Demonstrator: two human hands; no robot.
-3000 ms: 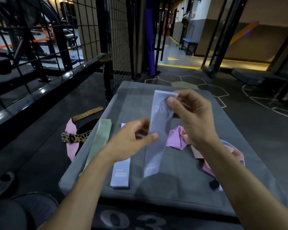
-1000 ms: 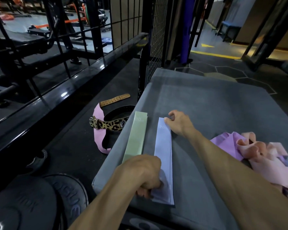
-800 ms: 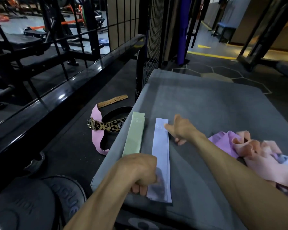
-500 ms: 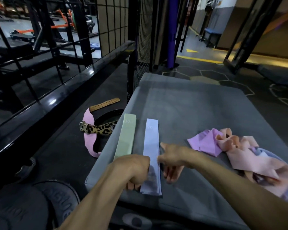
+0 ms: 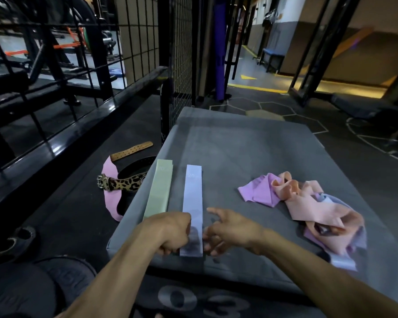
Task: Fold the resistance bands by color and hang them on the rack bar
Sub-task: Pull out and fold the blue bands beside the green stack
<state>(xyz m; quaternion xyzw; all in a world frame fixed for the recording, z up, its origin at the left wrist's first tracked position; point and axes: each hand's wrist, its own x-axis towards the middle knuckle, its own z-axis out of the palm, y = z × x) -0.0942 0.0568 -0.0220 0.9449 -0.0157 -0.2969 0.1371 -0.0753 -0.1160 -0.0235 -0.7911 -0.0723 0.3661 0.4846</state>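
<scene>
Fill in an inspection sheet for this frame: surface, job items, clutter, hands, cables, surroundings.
Surface: grey padded box, the number 03 on its near side.
Job's things: green band and lavender band lie flat, side by side and apart; tangled heap of bands, pink, peach and lavender, unsorted on the right. None hung yet.
Clutter: leopard-print belt with a pink strap on the floor to the left.
Hands: left hand curled at the lavender band's near end, grip unclear; right hand with fingers spread loosely beside it.
Cables: nothing seen.
Surroundings: black rack bar, wire mesh panel, blue bench far off.
</scene>
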